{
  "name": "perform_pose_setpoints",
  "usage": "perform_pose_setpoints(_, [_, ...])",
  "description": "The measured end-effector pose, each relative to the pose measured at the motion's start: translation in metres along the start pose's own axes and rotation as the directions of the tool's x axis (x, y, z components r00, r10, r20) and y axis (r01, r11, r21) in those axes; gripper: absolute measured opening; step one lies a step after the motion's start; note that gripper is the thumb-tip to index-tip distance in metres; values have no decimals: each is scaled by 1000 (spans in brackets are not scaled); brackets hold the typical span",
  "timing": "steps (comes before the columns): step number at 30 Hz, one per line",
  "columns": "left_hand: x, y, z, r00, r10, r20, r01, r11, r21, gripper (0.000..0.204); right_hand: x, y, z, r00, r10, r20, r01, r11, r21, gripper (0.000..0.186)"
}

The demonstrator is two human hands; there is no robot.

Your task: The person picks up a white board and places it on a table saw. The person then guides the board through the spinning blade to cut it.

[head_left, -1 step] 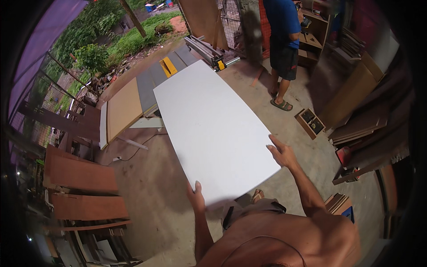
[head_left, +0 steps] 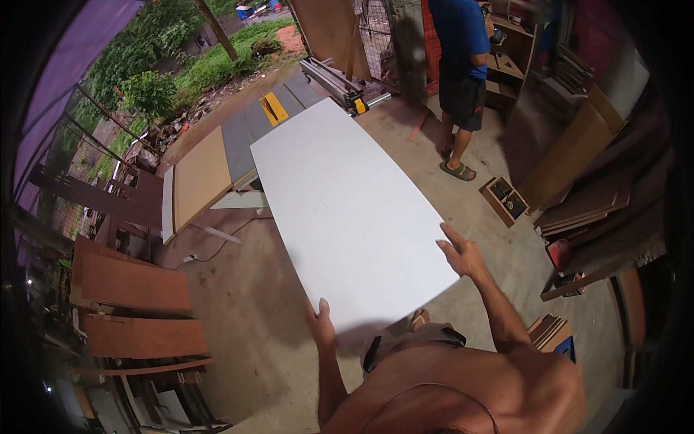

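Observation:
A large white rectangular panel [head_left: 354, 217] stretches out in front of me, its far end overlapping the grey table saw [head_left: 242, 134]. At its near left corner my left hand [head_left: 321, 323] grips the edge, thumb on top and fingers hidden beneath. On the right edge my right hand [head_left: 460, 253] is clasped around the panel, with thumb and a finger showing at the rim. The saw's yellow insert [head_left: 273, 109] lies just past the panel's far left side. Whether the far end rests on the saw or hovers over it I cannot tell.
A tan board [head_left: 199, 177] adjoins the saw on the left. Brown panels [head_left: 137, 282] are stacked at lower left. A person in a blue shirt [head_left: 459, 43] stands at the far right near shelves. A small wooden box [head_left: 504, 201] sits on the floor, with leaning boards [head_left: 578, 145] beyond.
The panel's near end has shifted very slightly to the right, and both hands with it. Their hold looks the same.

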State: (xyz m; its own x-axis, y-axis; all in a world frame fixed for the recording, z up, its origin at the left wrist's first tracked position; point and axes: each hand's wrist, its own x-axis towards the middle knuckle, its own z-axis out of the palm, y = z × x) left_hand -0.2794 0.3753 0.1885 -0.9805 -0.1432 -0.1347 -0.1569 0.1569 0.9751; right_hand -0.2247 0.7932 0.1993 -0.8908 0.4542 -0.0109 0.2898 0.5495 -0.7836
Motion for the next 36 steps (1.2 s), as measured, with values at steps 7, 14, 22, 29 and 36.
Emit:
perform_pose_setpoints(7, [-11, -12, 9, 999, 7, 50, -6, 1000, -19, 64, -5, -30, -37, 959, 254, 128, -246, 966, -78, 68])
perform_pose_setpoints(14, [7, -4, 19, 999, 35, 41, -35, 999, -5, 66, 19, -12, -20, 986, 147, 83, -139, 986, -96, 67])
perform_pose_setpoints(22, [15, -12, 24, 996, 60, 67, -60, 998, -5, 70, 30, 2, -14, 989, 125, 72, -118, 988, -102, 64])
perform_pose_setpoints(29, [22, -12, 29, 997, 39, 61, -35, 997, -67, 68, 39, -16, -17, 973, 201, 116, -183, 972, -150, 65])
perform_pose_setpoints(36, [30, -9, 35, 997, 39, 60, -31, 991, -130, 69, 47, 7, -3, 1000, -12, 15, 13, 993, -121, 64])
